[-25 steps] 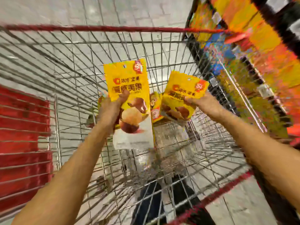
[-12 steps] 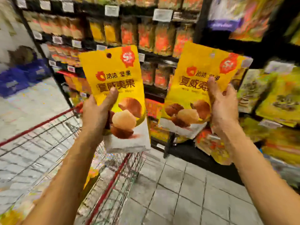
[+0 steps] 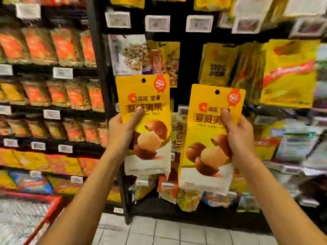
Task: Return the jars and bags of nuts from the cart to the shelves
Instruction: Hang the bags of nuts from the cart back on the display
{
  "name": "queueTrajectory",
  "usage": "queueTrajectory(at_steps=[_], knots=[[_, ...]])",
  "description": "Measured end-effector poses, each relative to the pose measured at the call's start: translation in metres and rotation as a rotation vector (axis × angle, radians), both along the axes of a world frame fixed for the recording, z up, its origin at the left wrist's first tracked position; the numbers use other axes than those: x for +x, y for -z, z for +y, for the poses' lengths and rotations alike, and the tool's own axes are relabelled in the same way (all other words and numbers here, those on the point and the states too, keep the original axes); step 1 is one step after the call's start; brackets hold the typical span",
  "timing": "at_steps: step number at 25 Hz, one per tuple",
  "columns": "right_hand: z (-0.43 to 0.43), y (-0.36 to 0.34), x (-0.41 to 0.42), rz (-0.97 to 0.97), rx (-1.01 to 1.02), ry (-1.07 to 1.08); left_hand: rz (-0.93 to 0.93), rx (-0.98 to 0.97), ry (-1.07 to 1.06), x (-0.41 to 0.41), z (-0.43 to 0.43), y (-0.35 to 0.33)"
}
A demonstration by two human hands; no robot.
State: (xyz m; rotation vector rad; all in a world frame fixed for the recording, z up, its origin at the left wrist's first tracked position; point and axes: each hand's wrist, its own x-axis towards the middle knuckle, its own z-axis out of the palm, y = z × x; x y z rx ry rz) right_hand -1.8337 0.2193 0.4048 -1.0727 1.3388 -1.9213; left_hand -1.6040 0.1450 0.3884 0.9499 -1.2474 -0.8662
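I hold two matching yellow bags of macadamia nuts upright in front of the shelves. My left hand (image 3: 122,133) grips the left bag (image 3: 145,96) by its left edge, thumb across the front. My right hand (image 3: 238,137) grips the right bag (image 3: 207,131) by its right edge, thumb on the printed text. Each bag has a round hang hole at the top and a white lower band. The bags hang side by side, a small gap between them, before a black pegboard panel (image 3: 187,68) with hanging snack bags.
Shelves (image 3: 53,112) of orange and yellow packets fill the left side, with white price tags along the edges. A black upright post (image 3: 100,68) divides them from the peg section. The red-rimmed cart corner (image 3: 51,211) shows at lower left. Grey tiled floor lies below.
I lifted both bags out of the cart and turned toward the shelves. Both bags now stand closer to the pegboard section, and the cart has dropped to the lower left.
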Motion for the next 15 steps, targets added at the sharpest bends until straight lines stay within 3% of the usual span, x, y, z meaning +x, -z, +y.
queueTrajectory(at_steps=[9, 15], knots=[[-0.109, -0.037, -0.070, -0.012, -0.046, 0.128, -0.033, -0.081, 0.336, -0.102, -0.155, -0.047], [-0.159, -0.054, -0.103, 0.019, -0.049, 0.165, -0.049, -0.158, 0.304, -0.157, -0.232, -0.097]])
